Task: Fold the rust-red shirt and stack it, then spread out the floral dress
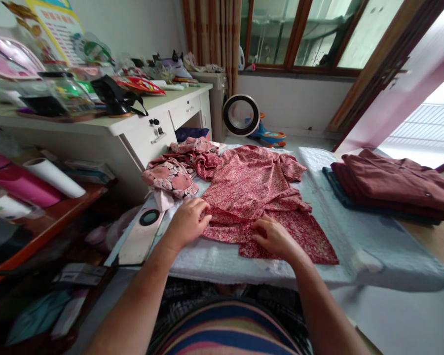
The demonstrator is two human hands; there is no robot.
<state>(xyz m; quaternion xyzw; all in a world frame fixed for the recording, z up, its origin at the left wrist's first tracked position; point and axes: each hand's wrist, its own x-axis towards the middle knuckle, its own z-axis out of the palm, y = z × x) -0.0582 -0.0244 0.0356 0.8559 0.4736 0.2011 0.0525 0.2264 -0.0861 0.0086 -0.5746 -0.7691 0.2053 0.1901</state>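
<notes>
A red floral short-sleeved shirt (244, 182) lies spread on the cloth-covered table, its lower part creased and partly doubled over. My left hand (188, 223) is at the shirt's left edge, fingers curled in a pinch on the fabric. Near the middle of the lower part, my right hand (274, 236) also pinches the cloth, thumb and fingers close together. The fingertips of both hands are partly hidden. Part of the hem spreads flat to the right of my right hand. Touching the shirt's left side is a crumpled heap of pink and black patterned clothing (173, 175).
Folded dark clothes (399, 185) are stacked at the table's right. A white board with a dark ring (142, 236) lies at the left edge. Beyond are a cluttered white desk (107, 123), a washing machine with its round door (241, 115) open, and a blue ride-on toy (268, 134).
</notes>
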